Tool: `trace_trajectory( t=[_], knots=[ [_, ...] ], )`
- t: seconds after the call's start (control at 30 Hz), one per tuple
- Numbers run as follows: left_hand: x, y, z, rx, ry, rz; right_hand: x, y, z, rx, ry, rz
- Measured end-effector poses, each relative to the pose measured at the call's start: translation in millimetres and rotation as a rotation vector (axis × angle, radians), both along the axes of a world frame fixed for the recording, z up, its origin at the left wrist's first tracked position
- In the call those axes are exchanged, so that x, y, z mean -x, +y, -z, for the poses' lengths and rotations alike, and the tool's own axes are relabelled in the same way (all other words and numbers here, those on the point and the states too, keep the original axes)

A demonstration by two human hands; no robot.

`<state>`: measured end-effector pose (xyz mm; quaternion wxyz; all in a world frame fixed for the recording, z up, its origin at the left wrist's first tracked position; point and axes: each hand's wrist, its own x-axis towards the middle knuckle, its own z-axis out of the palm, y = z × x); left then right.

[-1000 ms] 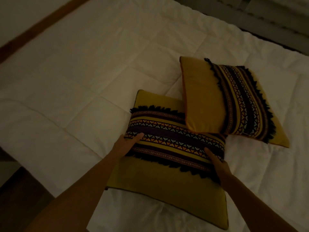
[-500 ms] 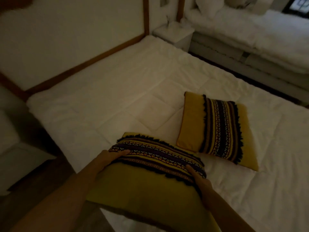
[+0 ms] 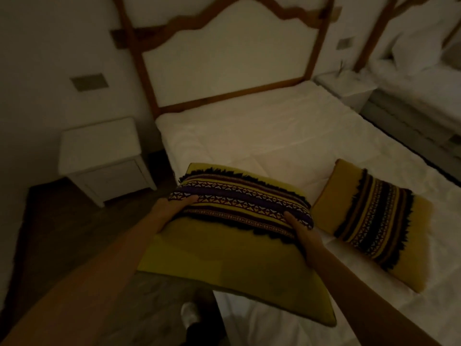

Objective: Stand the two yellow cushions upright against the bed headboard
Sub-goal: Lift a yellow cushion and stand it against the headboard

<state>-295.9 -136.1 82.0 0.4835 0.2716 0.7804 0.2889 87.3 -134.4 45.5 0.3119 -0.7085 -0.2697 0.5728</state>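
Observation:
A yellow cushion point(image 3: 232, 260) with a dark patterned fringed band is held up off the white bed point(image 3: 262, 126), near its left edge. My left hand point(image 3: 169, 208) grips its left side and my right hand point(image 3: 303, 233) grips its right side. The second yellow cushion point(image 3: 374, 221), with the same band, lies flat on the bed to the right. The white headboard point(image 3: 224, 61) with a wooden frame stands at the far end of the bed, with nothing leaning on it.
A white nightstand point(image 3: 99, 156) stands left of the bed on dark floor. Another nightstand point(image 3: 346, 83) and a second bed point(image 3: 424, 78) with a white pillow are at the right. My foot point(image 3: 189, 318) shows below the cushion.
Both hands have lifted the near cushion off the bed and carried it left and toward the headboard. The view has swung up, bringing the headboard and nightstand into sight.

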Motion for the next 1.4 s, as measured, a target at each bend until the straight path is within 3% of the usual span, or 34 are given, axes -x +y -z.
trace_trajectory(
  t=[0.17, 0.43, 0.73, 0.9, 1.1, 1.4],
  knots=[
    [54, -16, 0, -0.038, -0.083, -0.120, 47, 7, -33, -0.110, 0.002, -0.058],
    [142, 6, -26, -0.253, -0.241, -0.211, 141, 50, -74, -0.340, -0.122, -0.075],
    [216, 82, -96, -0.540, -0.234, -0.126, 217, 136, -132, -0.649, -0.298, -0.062],
    [248, 160, -109, -0.561, -0.253, -0.041, 236, 214, -152, -0.748, -0.332, -0.062],
    [285, 289, -100, -0.419, -0.372, 0.059, 268, 347, -139, -0.697, -0.244, -0.078],
    [311, 471, -52, -0.419, -0.450, 0.005, 307, 539, -85, -0.390, -0.058, -0.025]
  ],
)
